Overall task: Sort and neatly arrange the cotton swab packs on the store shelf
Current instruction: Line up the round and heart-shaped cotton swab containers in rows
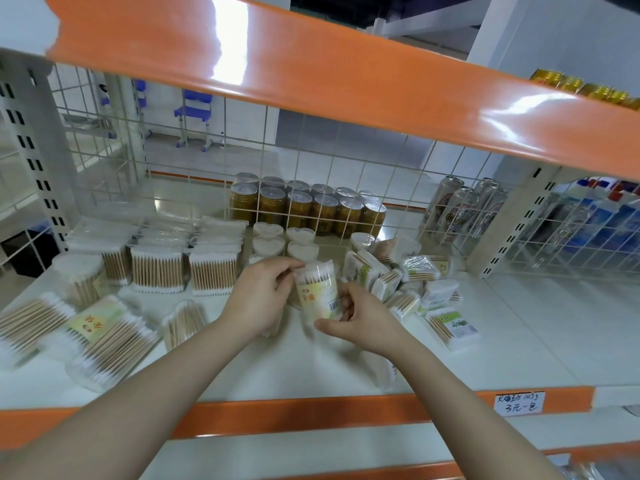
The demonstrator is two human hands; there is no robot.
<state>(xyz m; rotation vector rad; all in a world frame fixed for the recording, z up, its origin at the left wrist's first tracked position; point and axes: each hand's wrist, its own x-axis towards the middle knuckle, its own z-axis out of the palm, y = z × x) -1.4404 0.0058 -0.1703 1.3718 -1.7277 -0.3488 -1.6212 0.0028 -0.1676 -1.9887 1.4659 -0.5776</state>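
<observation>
Your left hand [263, 292] and right hand [360, 323] both grip one round cotton swab tub [317, 292], held upright just above the shelf [519, 327]. Loose packs [408, 271], somewhat blurred, seem heaped to its right.

A clear round tub [317, 292] of cotton swabs with a yellow label and barcode stands slightly tilted above the white shelf [519, 327], held between both hands. Flat packs [157, 268] of wooden-stick swabs stand upright in rows at left, with larger bags [104, 337] lying flat nearer the front edge. Heart-shaped tubs [268, 239] sit behind in pairs. At right, small packs [408, 278] lie jumbled in a loose heap.
</observation>
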